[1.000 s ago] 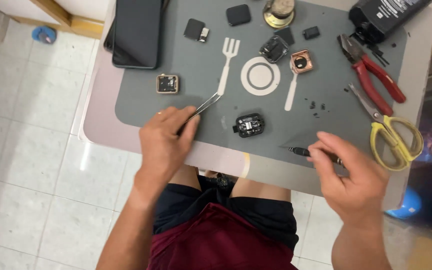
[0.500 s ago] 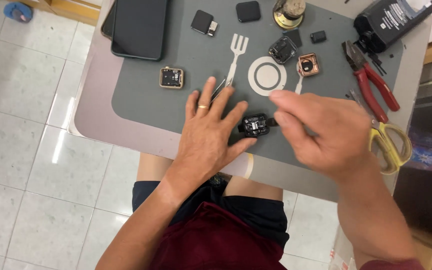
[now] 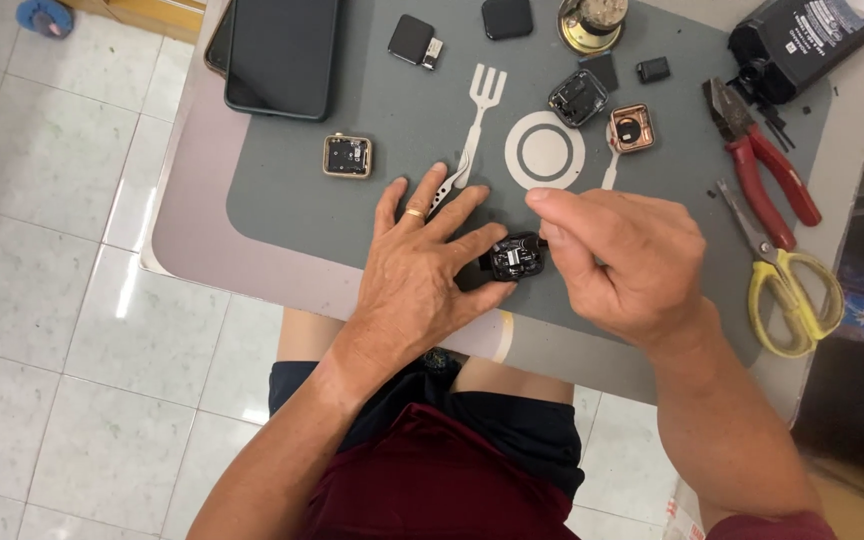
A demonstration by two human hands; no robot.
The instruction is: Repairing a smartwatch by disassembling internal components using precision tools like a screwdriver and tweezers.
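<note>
Black and small, the opened watch case (image 3: 515, 257) lies on the grey mat (image 3: 282, 190) near the table's near edge, squarely between the two hands. Left hand (image 3: 422, 265) rests flat with fingers spread, its fingertips touching the case's left side and lying over the tweezers (image 3: 449, 187); it grips nothing. Right hand (image 3: 622, 265) sits just right of the case, fingers pinched together above it; whether they hold a tool I cannot tell.
</note>
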